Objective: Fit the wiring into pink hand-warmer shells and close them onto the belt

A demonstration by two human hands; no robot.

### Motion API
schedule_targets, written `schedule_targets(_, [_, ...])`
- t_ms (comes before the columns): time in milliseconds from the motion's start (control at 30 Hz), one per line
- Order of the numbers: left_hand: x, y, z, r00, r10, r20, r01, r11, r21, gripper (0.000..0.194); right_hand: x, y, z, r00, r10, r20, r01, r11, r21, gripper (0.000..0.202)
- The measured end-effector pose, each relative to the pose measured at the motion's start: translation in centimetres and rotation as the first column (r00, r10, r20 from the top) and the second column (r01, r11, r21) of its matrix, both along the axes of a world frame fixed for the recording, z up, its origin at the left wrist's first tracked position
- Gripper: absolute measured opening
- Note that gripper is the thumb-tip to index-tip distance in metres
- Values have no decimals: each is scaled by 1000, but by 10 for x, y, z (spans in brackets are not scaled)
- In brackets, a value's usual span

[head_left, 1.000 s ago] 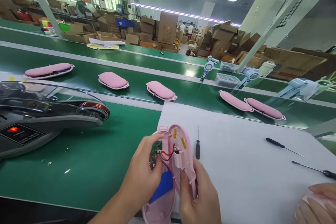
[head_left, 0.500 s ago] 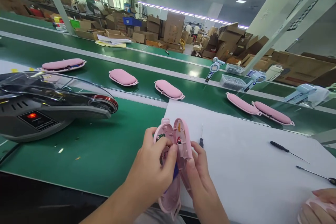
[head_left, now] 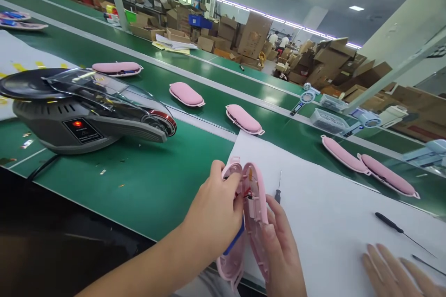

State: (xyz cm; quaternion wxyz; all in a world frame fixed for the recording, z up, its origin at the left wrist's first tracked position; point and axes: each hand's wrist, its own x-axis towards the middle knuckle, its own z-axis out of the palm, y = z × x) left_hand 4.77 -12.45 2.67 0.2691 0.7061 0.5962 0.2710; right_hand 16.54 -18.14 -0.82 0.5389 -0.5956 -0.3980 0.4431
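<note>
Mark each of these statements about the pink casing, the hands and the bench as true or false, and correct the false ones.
1. Both hands hold the two pink casing halves nearly closed together. True: the left hand grips one half and the right hand the other.
2. A small screwdriver lies on the white sheet just beyond the casing. True.
3. The grey dispenser machine stands on the white sheet. False: it stands on the green bench surface, left of the sheet.
4. The closed pink units on the belt are stacked in one pile. False: they lie singly along the belt.
5. Another person's hand rests at the lower right. True.
</note>
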Motion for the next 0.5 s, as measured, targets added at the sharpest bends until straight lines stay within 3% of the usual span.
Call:
schedule_targets(67, [0,0,-2,998,-19,57,19,1000,8,26,-2,-1,1,996,-31,83,31,1000,0,54])
schedule_targets(133, [-2,1,-7,985,-32,171,31,999,8,48,-2,-1,0,991,-42,128,43,999,-6,55])
schedule_targets(233, [-4,4,-15,925,1,381,-2,1000,1,67,4,0,-2,992,-13,127,21,998,-58,58])
schedule_targets(400, [-2,7,-19,768,51,638,2,997,-82,42,6,-2,2,994,-2,111,8,999,-47,57])
schedule_targets(500, [0,7,-19,579,92,810,123,973,-197,37,4,-4,3,995,-9,104,13,999,-38,55])
